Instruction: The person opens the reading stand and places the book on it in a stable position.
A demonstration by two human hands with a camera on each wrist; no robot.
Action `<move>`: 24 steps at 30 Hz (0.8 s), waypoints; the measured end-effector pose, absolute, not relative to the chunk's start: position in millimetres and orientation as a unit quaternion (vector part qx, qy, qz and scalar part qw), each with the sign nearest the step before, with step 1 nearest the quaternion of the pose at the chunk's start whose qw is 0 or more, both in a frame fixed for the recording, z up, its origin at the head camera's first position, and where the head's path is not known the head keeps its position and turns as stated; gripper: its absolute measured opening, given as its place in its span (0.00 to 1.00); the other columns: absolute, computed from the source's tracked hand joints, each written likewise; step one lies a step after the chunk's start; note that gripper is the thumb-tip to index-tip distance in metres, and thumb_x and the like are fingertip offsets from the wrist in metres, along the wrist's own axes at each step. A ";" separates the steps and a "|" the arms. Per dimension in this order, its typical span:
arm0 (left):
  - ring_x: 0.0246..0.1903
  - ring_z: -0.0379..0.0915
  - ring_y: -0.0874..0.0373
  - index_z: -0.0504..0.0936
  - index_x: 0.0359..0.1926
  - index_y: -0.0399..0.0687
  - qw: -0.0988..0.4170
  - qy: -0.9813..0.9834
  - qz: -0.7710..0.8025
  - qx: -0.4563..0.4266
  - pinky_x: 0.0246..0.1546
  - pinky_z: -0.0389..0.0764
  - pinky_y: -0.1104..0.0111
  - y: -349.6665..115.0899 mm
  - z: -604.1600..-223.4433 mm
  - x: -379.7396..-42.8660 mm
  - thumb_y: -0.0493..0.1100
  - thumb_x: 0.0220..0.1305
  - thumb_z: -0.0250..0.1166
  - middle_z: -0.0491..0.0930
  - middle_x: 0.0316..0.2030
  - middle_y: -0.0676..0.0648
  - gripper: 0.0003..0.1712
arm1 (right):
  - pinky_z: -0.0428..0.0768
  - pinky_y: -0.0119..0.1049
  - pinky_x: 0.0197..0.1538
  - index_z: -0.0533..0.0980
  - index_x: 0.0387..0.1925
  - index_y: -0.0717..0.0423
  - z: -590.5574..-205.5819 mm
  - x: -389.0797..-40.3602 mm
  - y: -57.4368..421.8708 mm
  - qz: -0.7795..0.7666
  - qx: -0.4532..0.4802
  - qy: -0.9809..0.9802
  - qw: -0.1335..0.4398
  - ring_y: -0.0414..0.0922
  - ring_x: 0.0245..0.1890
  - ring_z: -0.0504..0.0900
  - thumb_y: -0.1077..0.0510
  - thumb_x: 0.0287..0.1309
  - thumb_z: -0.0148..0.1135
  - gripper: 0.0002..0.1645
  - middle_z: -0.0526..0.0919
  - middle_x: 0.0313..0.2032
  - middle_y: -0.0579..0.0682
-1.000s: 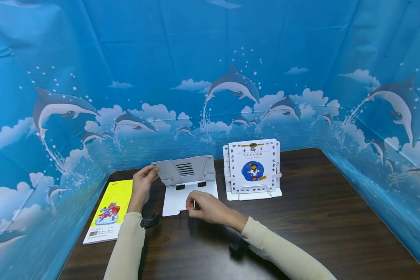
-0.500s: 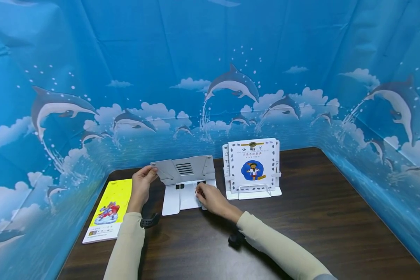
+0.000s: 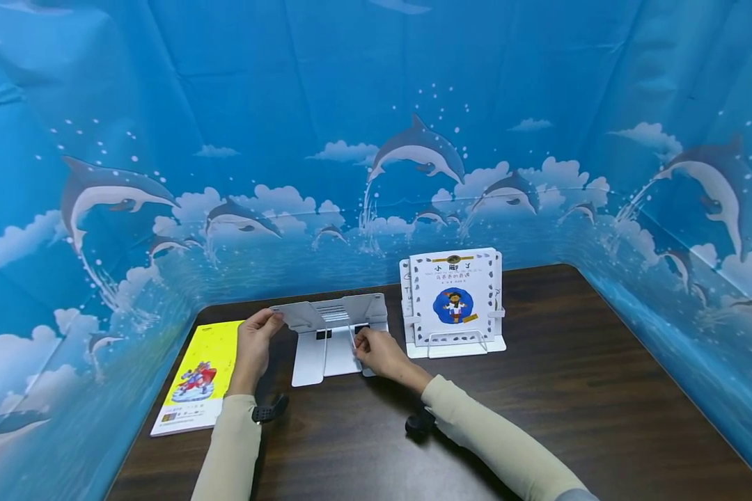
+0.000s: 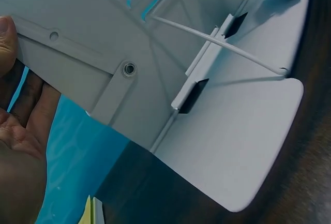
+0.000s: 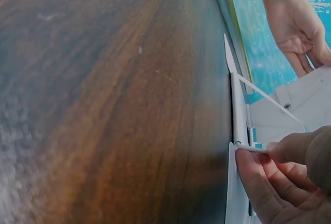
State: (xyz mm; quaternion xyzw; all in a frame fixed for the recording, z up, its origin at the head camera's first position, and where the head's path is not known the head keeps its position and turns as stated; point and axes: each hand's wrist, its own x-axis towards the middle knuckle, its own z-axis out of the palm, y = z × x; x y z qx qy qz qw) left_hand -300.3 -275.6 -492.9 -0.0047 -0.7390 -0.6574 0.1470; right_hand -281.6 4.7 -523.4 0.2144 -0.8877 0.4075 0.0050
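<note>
A white folding book stand (image 3: pixel 310 365) rests on the table, with its slotted panel (image 3: pixel 297 316) raised at an angle from the base. At the panel's upper left corner my left hand (image 3: pixel 253 348) pinches the edge between thumb and fingers. My right hand (image 3: pixel 384 355) pinches the white wire bracket (image 4: pixel 253 57) hinged on the base, near its right side. In the left wrist view the bracket stands up from the base and its far end overlaps the panel by the slots. The right wrist view has the right thumb (image 5: pixel 292 147) and index finger on the wire.
Left of the stand lies a yellow-covered book (image 3: pixel 209 348). To the right, a second white stand (image 3: pixel 417 350) holds a white picture book (image 3: pixel 426 296) upright. A blue dolphin-print curtain (image 3: pixel 326 160) surrounds the brown table (image 3: pixel 570 390) at the back and sides.
The right hand has moved right and raised the wire bracket from the base. The panel's top edge has come down with the left hand still gripping its corner.
</note>
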 end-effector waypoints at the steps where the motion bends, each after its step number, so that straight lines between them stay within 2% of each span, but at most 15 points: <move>1: 0.46 0.84 0.75 0.86 0.59 0.33 0.146 -0.737 -0.660 -0.004 0.53 0.80 0.83 -275.4 -494.2 -298.9 0.37 0.76 0.65 0.88 0.36 0.70 0.16 | 0.78 0.27 0.32 0.82 0.43 0.61 -523.3 -281.7 5.1 0.410 0.214 -0.886 0.003 0.35 0.30 0.79 0.66 0.67 0.68 0.04 0.86 0.34 0.50; 6: 0.47 0.84 0.72 0.83 0.61 0.30 0.147 -0.731 -0.666 -0.008 0.54 0.81 0.81 -274.1 -499.2 -294.7 0.36 0.76 0.65 0.89 0.37 0.71 0.18 | 0.77 0.27 0.30 0.82 0.42 0.62 -523.3 -282.0 6.3 0.424 0.208 -0.881 -0.005 0.36 0.28 0.79 0.66 0.67 0.67 0.04 0.87 0.34 0.51; 16: 0.49 0.83 0.69 0.83 0.62 0.31 0.143 -0.735 -0.663 0.009 0.55 0.80 0.80 -273.4 -502.1 -289.7 0.39 0.77 0.64 0.89 0.38 0.71 0.20 | 0.78 0.28 0.31 0.83 0.43 0.59 -525.8 -279.7 7.5 0.444 0.193 -0.875 -0.018 0.36 0.29 0.80 0.65 0.68 0.66 0.04 0.87 0.34 0.50; 20: 0.50 0.82 0.68 0.85 0.61 0.36 0.140 -0.731 -0.668 0.007 0.55 0.80 0.80 -272.1 -501.1 -289.0 0.42 0.77 0.65 0.89 0.40 0.70 0.19 | 0.80 0.27 0.30 0.83 0.43 0.61 -523.1 -276.5 12.7 0.467 0.182 -0.865 0.016 0.35 0.27 0.80 0.66 0.68 0.65 0.05 0.87 0.34 0.51; 24: 0.53 0.82 0.65 0.85 0.62 0.37 0.134 -0.725 -0.675 -0.012 0.57 0.79 0.78 -272.5 -501.7 -287.4 0.44 0.78 0.65 0.89 0.44 0.67 0.20 | 0.83 0.28 0.28 0.80 0.43 0.64 -510.8 -269.2 22.2 0.544 0.142 -0.821 0.097 0.37 0.26 0.82 0.69 0.68 0.63 0.05 0.87 0.33 0.56</move>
